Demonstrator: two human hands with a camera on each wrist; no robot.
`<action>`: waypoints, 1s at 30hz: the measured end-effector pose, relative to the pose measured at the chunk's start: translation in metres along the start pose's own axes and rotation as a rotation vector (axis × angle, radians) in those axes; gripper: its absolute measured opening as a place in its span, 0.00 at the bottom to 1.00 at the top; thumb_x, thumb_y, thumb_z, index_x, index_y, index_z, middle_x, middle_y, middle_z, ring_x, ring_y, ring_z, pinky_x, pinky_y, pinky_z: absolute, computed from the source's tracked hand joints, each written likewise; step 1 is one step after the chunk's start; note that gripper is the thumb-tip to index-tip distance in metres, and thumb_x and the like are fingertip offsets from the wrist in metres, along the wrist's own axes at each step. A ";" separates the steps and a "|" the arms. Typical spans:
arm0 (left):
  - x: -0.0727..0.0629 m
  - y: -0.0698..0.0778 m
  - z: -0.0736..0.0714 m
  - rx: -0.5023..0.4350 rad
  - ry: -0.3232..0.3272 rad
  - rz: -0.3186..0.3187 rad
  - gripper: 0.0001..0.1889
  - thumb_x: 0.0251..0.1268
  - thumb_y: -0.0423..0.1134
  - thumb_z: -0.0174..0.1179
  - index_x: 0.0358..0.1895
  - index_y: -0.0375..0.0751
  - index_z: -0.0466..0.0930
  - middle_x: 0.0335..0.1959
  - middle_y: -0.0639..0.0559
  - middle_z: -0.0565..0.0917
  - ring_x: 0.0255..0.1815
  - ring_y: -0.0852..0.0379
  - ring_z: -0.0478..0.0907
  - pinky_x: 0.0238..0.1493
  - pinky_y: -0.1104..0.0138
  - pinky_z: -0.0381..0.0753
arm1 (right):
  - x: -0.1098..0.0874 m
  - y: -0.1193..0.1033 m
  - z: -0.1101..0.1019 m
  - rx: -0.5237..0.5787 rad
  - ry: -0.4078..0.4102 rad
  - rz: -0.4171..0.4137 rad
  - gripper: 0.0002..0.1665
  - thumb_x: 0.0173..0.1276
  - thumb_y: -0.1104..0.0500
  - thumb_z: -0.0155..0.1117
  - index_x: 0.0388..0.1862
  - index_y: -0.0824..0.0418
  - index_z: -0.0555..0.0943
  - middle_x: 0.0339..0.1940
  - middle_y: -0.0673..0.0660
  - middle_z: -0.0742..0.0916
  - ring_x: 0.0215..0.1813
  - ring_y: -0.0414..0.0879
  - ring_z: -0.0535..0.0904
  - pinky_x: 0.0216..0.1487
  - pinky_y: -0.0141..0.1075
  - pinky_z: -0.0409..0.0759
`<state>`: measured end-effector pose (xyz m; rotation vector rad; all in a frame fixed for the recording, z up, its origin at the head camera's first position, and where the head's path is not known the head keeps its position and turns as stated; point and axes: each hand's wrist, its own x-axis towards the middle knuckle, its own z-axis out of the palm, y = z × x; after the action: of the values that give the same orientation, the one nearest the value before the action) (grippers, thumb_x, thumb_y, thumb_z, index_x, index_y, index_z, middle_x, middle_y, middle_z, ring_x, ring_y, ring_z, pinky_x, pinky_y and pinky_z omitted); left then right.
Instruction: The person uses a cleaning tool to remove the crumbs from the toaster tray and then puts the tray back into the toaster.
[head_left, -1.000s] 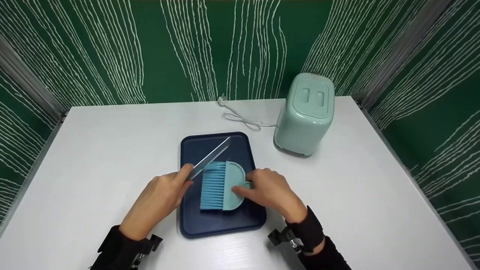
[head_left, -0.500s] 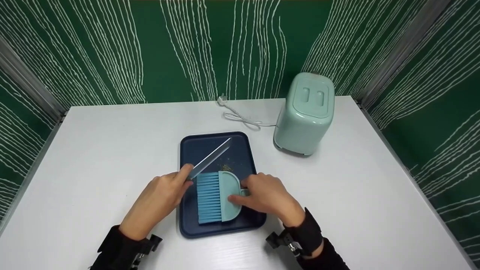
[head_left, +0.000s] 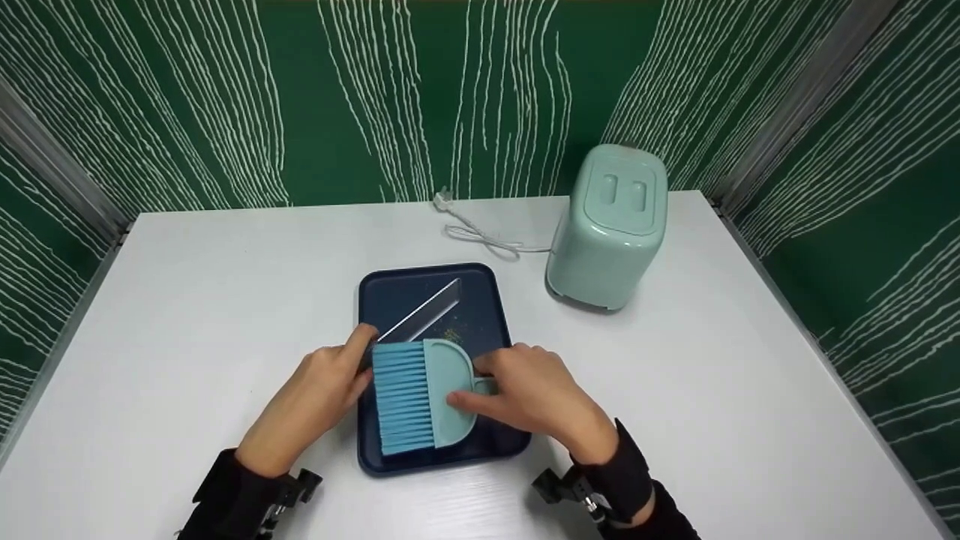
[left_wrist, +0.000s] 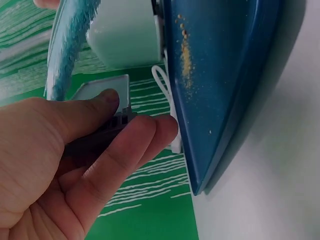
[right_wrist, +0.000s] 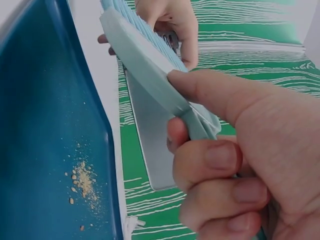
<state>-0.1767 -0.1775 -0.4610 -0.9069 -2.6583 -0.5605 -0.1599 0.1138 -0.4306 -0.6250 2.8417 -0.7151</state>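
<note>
My left hand (head_left: 319,394) pinches the dark handle end of a flat metal crumb tray (head_left: 431,306) between thumb and fingers. The crumb tray is tilted above a dark blue tray (head_left: 491,442). My right hand (head_left: 536,390) grips the handle of a pale teal brush (head_left: 450,382), its thumb lying on the brush's head. Blue bristles (head_left: 405,397) point left and cover the crumb tray's near end in the head view. In both wrist views the brush is off the blue tray. Tan crumbs (right_wrist: 84,180) lie scattered on the blue tray's floor.
A mint green toaster (head_left: 611,232) stands at the back right of the white table (head_left: 240,300). Its white cord and plug (head_left: 480,232) lie behind the blue tray. Green walls with white lines (head_left: 330,97) enclose the table's back and sides.
The brush has moved left and nearer my body, uncovering crumbs on the blue tray. My left hand has stayed nearly in place, while the crumb tray has turned to show more of its face.
</note>
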 end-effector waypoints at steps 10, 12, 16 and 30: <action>0.001 0.006 -0.002 0.004 -0.005 0.044 0.24 0.66 0.25 0.73 0.57 0.37 0.69 0.28 0.47 0.85 0.28 0.55 0.87 0.27 0.69 0.80 | 0.004 0.005 0.006 -0.013 -0.036 0.025 0.35 0.70 0.34 0.73 0.18 0.46 0.63 0.15 0.42 0.60 0.20 0.39 0.59 0.26 0.36 0.51; 0.001 0.006 -0.002 0.009 -0.008 0.045 0.24 0.67 0.26 0.73 0.57 0.38 0.68 0.28 0.47 0.85 0.29 0.55 0.87 0.27 0.69 0.80 | 0.004 0.007 0.006 -0.008 -0.043 0.044 0.35 0.70 0.35 0.74 0.18 0.46 0.63 0.15 0.42 0.60 0.20 0.39 0.59 0.26 0.36 0.51; 0.000 0.006 -0.003 0.020 -0.006 0.041 0.23 0.68 0.28 0.73 0.57 0.39 0.69 0.30 0.49 0.85 0.31 0.57 0.87 0.29 0.69 0.81 | 0.006 0.012 0.007 -0.015 -0.038 0.083 0.36 0.69 0.35 0.74 0.17 0.46 0.61 0.17 0.42 0.60 0.21 0.39 0.59 0.26 0.37 0.52; -0.002 0.001 -0.006 0.082 0.059 0.053 0.26 0.65 0.28 0.75 0.57 0.37 0.67 0.21 0.52 0.76 0.22 0.58 0.81 0.23 0.71 0.74 | 0.007 0.024 -0.009 -0.009 0.075 0.203 0.30 0.70 0.35 0.73 0.19 0.49 0.72 0.17 0.44 0.63 0.24 0.42 0.64 0.27 0.38 0.56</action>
<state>-0.1740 -0.1802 -0.4564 -0.9203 -2.5764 -0.4554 -0.1771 0.1343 -0.4346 -0.3100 2.9218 -0.7055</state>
